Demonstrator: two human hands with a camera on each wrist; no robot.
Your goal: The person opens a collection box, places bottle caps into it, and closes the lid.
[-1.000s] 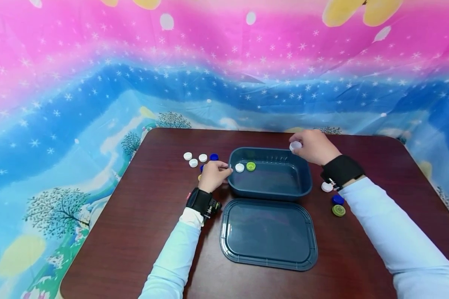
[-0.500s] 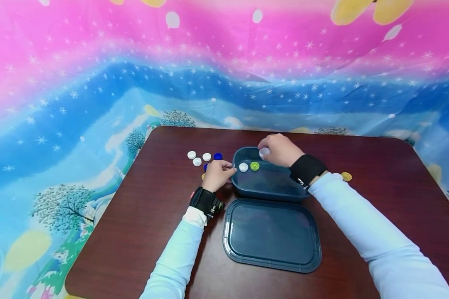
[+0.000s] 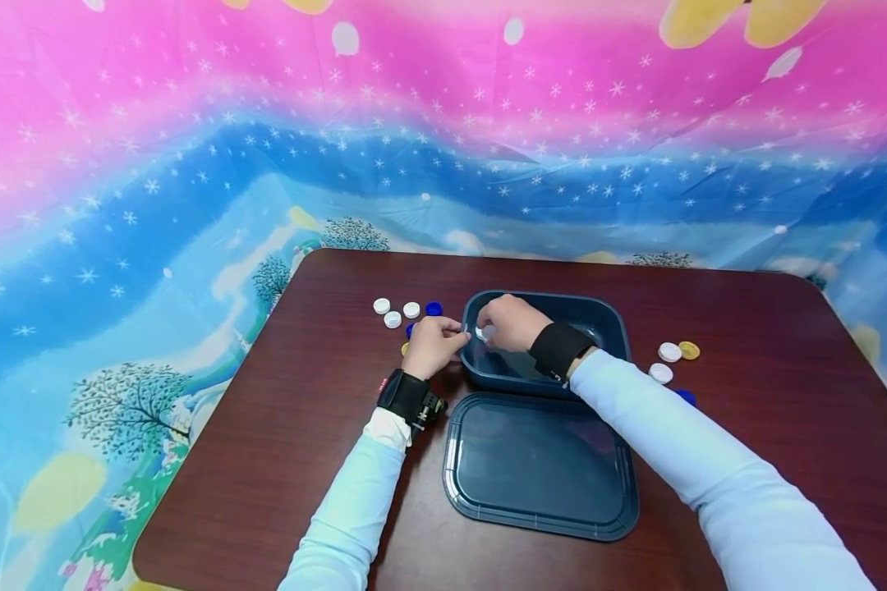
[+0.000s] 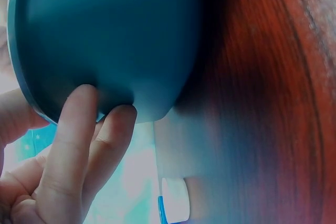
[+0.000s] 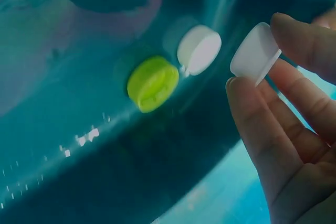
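Behind everything, a patterned cloth [image 3: 443, 123] fills the upper frame; below it, a brown worktop [image 3: 266, 460] bears a dark box [image 3: 503, 382] near the middle, its long axis running left-right. The left hand [image 3: 429, 349] grips its left rim. Inside that end, the right hand [image 3: 516, 322] pinches a white cap [image 5: 255, 53] between its fingers [image 5: 257, 119], near a loose white cap [image 5: 199, 51] and green cap [image 5: 153, 84].

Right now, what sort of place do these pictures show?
Probably an indoor tabletop recording setup, though the room beyond is hidden. A dark reddish-brown, round-cornered wood-grain table stands before a creased, pink-and-blue printed cloth backdrop, and black wrist straps are worn.
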